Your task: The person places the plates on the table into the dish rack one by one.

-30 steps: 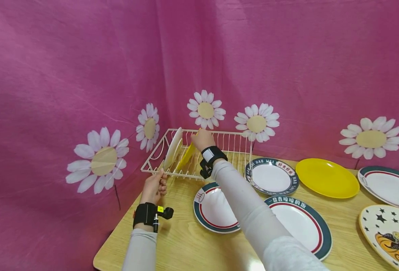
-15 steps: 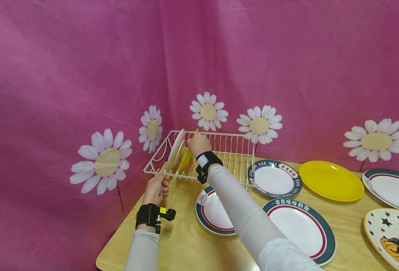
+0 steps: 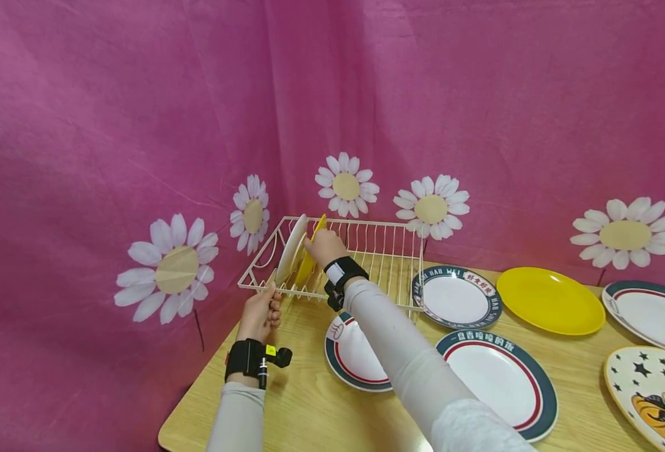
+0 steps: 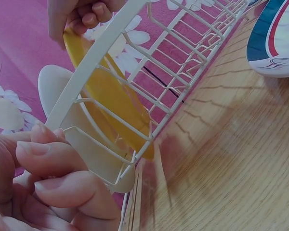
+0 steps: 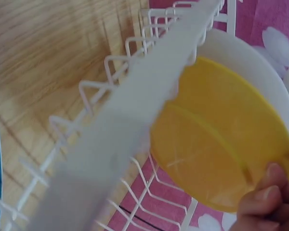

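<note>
Fingers (image 5: 265,198) of the right hand (image 3: 326,247) are pinching a yellow plate (image 5: 212,139) near its top, as I am monitoring from my remote post. That plate is standing tilted on its edge inside a white wire rack (image 5: 120,125), toward the left end and just beside a white plate (image 3: 290,251) that is also standing on edge. At the rack's near left corner, I am seeing the left hand (image 3: 260,312) gripping the front rail between thumb and forefinger, its other fingers bent inward. On the wooden table (image 3: 309,402), a small red-lined plate (image 3: 355,355) and a large red-lined plate (image 3: 493,383) are lying partly behind the right sleeve (image 3: 411,358). A blue-bordered plate (image 3: 456,300), a second yellow plate (image 3: 549,301) and a star-patterned plate (image 3: 640,380) are lying farther right. Behind, a pink daisy-print cloth (image 3: 451,94) is hanging.
</note>
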`<move>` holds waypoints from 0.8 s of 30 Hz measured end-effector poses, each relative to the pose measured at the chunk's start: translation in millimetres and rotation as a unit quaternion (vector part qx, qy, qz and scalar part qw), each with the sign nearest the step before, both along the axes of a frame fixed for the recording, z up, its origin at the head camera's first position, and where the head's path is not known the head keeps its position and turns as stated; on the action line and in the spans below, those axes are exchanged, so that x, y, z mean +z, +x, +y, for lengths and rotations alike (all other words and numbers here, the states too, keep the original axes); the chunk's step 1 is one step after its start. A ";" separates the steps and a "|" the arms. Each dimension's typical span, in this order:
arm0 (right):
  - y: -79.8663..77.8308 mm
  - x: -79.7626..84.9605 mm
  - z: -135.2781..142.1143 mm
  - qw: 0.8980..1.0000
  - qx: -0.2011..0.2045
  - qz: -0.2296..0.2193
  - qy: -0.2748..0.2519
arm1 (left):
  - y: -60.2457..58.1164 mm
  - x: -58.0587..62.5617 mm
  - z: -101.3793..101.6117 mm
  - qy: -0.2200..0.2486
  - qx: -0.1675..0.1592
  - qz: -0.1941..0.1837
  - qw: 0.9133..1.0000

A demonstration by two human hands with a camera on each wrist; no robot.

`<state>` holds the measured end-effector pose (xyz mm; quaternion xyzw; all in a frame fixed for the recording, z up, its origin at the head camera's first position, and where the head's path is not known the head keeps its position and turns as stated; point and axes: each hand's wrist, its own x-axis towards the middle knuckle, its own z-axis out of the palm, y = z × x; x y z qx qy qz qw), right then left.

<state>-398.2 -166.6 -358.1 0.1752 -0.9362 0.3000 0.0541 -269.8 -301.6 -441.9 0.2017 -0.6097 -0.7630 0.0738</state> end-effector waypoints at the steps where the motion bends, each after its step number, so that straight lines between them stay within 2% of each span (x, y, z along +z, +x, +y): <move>1: 1.3 -0.5 -1.3 1.000 0.002 0.001 0.003 | -0.4 -0.3 -0.3 0.003 0.001 -0.001 1.000; 7: 5.7 -7.5 -5.5 1.000 -0.004 0.002 0.009 | -1.3 -1.8 -1.9 0.004 -0.007 -0.003 1.000; 15: 1.9 -9.3 -3.7 0.998 0.053 -0.023 0.035 | 1.5 2.6 -1.9 -0.005 -0.005 -0.002 1.000; 21: 1.4 -10.2 -0.5 0.996 0.074 -0.040 0.037 | 3.3 5.2 0.0 -0.005 -0.005 -0.001 1.000; 24: 3.8 -11.3 1.7 0.996 0.079 -0.030 0.028 | 3.3 2.9 -0.1 0.001 -0.004 0.002 1.000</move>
